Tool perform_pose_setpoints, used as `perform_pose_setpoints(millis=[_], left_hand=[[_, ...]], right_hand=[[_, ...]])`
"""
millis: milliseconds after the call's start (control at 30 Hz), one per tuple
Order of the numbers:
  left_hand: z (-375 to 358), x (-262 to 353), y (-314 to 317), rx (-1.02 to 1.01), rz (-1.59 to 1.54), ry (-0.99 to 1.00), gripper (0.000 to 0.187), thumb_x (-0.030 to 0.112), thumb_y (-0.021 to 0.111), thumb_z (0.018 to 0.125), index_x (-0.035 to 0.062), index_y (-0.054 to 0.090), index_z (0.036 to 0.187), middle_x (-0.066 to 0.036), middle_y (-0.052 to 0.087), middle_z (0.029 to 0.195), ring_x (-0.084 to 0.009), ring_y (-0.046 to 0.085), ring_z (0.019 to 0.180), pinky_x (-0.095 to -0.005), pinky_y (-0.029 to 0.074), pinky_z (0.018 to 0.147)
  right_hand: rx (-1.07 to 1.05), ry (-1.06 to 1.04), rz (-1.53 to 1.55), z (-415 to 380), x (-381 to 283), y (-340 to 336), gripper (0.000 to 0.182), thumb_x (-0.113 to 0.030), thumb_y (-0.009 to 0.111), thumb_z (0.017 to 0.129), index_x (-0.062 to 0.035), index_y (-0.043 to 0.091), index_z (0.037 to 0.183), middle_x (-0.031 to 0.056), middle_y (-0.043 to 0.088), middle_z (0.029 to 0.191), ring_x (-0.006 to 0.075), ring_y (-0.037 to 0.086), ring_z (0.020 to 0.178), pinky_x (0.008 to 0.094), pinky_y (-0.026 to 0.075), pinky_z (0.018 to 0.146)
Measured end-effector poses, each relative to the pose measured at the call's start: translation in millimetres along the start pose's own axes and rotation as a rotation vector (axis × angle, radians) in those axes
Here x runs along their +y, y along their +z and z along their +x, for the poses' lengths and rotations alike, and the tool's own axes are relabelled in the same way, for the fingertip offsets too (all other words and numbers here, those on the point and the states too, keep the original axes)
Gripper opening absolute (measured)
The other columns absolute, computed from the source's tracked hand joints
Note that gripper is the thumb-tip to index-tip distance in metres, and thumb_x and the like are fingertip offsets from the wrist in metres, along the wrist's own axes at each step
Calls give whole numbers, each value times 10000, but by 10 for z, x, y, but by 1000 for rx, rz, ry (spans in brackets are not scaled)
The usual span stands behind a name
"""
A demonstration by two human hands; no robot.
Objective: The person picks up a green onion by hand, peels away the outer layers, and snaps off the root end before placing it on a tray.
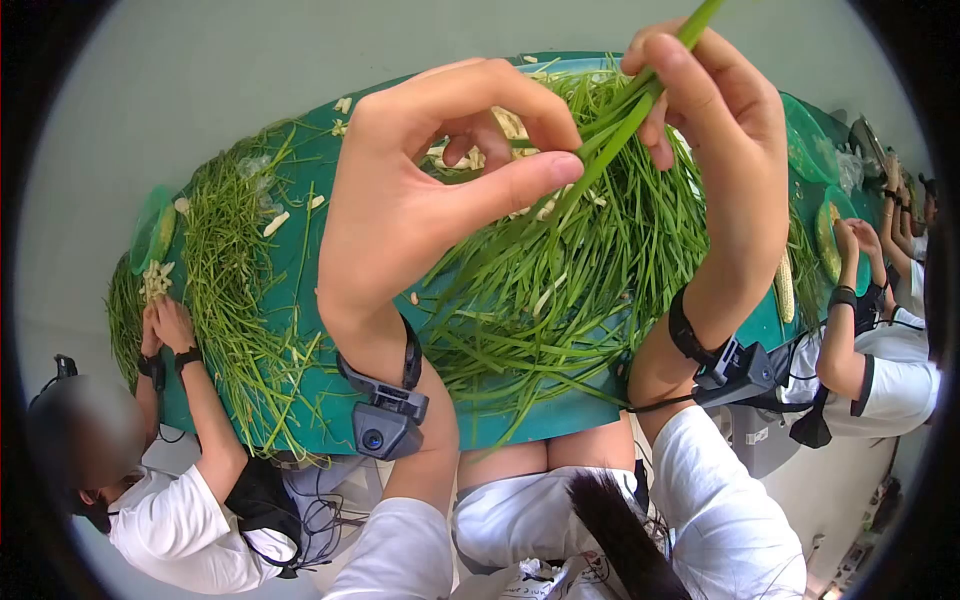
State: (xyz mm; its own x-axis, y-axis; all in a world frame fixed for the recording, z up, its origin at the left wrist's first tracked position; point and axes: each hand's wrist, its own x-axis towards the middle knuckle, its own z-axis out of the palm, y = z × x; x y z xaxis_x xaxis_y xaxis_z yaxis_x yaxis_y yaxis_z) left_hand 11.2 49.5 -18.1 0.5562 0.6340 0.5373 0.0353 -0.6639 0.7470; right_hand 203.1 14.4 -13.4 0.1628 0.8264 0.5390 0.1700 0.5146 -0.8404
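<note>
A few long, flat green chives [622,128] are held up in front of me over the table. My left hand [395,190] pinches them between thumb and forefinger, its other fingers curled behind. Higher up and to the right, my right hand [740,125] has its fingers closed around the same chives, whose upper ends run out of the top of the view. Beneath both hands spreads a large loose pile of chives [640,215]. Pale whitish pieces lie among the pile, partly hidden by my left hand.
Another chive pile [225,250] covers the left of the green table [515,425]. A person at left has both hands near pale pieces [157,280] and a green basket [153,225]. At right are a corn cob [785,288], another green basket [808,140] and other people's hands.
</note>
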Motion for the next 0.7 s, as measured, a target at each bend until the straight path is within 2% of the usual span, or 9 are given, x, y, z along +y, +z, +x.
perform_pose_setpoints(millis=[33, 100, 200, 333, 533, 700], left_hand=[[-2, 7, 2, 0, -27, 11, 156, 36, 691, 727, 18, 617, 862, -16, 589, 852, -57, 478, 691, -198, 349, 628], [-15, 30, -11, 1, -52, 20, 159, 27, 686, 729, 11, 610, 868, -28, 583, 861, -61, 479, 698, -200, 352, 632], [-25, 11, -32, 14, -70, 63, 165, 11, 678, 731, -2, 597, 875, -49, 574, 873, -74, 484, 714, -202, 356, 638], [29, -33, -49, 30, -33, 143, 172, 0, 678, 730, -11, 589, 876, -63, 570, 878, -94, 491, 746, -205, 358, 640], [38, -23, -43, 25, -25, 200, 179, -15, 667, 728, -10, 583, 886, -78, 570, 886, -111, 494, 768, -209, 356, 645], [42, 3, -16, 36, -59, 201, 177, -2, 666, 732, -12, 580, 885, -80, 565, 883, -116, 496, 771, -210, 356, 647]], right_hand=[[0, 0, 0, 2, -2, -11, 248, -213, 522, 932, 22, 600, 954, 45, 601, 842, 44, 461, 522, 172, 334, 460], [-115, 19, -63, 5, -6, -49, 241, -217, 537, 925, 15, 603, 921, 9, 575, 742, 27, 427, 505, 167, 300, 450], [-106, -4, -157, 7, -34, -76, 233, -218, 552, 917, 6, 605, 886, -22, 533, 662, 12, 393, 494, 166, 267, 446], [-30, -30, -137, 45, -16, -29, 225, -215, 567, 909, 1, 608, 861, -29, 522, 654, 7, 381, 495, 168, 254, 447], [-103, -23, -140, 65, 10, -55, 216, -208, 580, 901, 1, 613, 860, -30, 531, 672, 4, 381, 496, 166, 251, 445], [-118, 23, -162, 64, -15, -57, 220, -223, 589, 898, -11, 615, 841, -53, 495, 620, 1, 380, 496, 169, 238, 438]])
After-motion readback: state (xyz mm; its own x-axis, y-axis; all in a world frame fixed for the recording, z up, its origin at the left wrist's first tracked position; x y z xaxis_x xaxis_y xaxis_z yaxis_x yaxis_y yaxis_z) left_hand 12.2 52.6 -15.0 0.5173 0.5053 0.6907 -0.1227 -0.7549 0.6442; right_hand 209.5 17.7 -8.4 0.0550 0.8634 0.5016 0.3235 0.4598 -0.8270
